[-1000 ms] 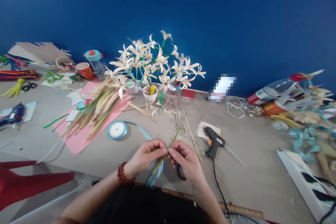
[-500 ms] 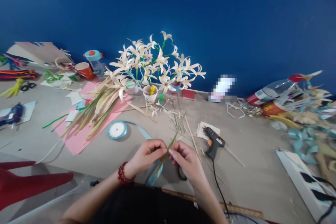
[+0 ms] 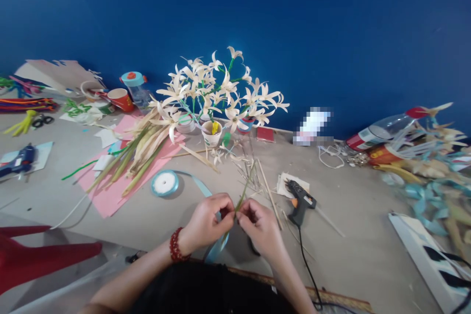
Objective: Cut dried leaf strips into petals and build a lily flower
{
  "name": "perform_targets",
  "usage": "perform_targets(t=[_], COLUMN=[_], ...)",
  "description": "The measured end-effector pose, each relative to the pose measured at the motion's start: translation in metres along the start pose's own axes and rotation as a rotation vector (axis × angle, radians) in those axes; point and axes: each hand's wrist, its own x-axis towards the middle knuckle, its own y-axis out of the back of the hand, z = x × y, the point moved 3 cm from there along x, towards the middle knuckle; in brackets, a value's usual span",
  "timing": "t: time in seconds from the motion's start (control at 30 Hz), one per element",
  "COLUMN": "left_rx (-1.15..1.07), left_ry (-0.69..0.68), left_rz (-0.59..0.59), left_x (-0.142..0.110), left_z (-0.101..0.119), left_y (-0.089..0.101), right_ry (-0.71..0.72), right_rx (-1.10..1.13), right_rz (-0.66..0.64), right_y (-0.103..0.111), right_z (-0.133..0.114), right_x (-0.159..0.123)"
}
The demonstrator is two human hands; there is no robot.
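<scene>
Between my two hands, a thin green stem [image 3: 243, 191] stands at a slant, its upper end pointing away from me. My left hand [image 3: 213, 218], with a red beaded bracelet at the wrist, pinches it with thumb and forefinger. My right hand [image 3: 259, 223] pinches the same spot from the other side, the fingertips nearly meeting. A light blue ribbon [image 3: 217, 249] hangs below my left hand and runs back to its spool [image 3: 164, 183] on the table. Something dark, partly hidden, lies under my right hand.
Cream flowers [image 3: 221, 86] in cups stand at the wall. Dried husks [image 3: 147, 152] lie on pink paper [image 3: 105, 201] to the left. A black glue gun [image 3: 302, 201] with its cord lies right, near thin sticks [image 3: 269, 191]. A power strip [image 3: 419, 255] is at far right, a red stool [image 3: 40, 260] lower left.
The stem has turned slightly more upright and shows narrower between my fingers. Both hands stay close together at nearly the same place. The view has shifted slightly.
</scene>
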Motion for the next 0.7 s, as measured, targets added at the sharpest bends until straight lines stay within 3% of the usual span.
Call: perform_targets(t=[0.47, 0.57, 0.7], left_rx=[0.059, -0.122, -0.596], left_ry=[-0.119, -0.142, 0.035], left_rz=[0.019, -0.015, -0.084], left_x=[-0.008, -0.011, -0.023], left_z=[0.002, 0.004, -0.016], left_y=[0.000, 0.001, 0.016], right_ry=[0.060, 0.063, 0.017], right_rx=[-0.318, -0.418, -0.498], right_rz=[0.206, 0.330, 0.422], right_y=[-0.008, 0.008, 0.055], right_z=[-0.002, 0.005, 0.015], right_x=[-0.004, -0.002, -0.003])
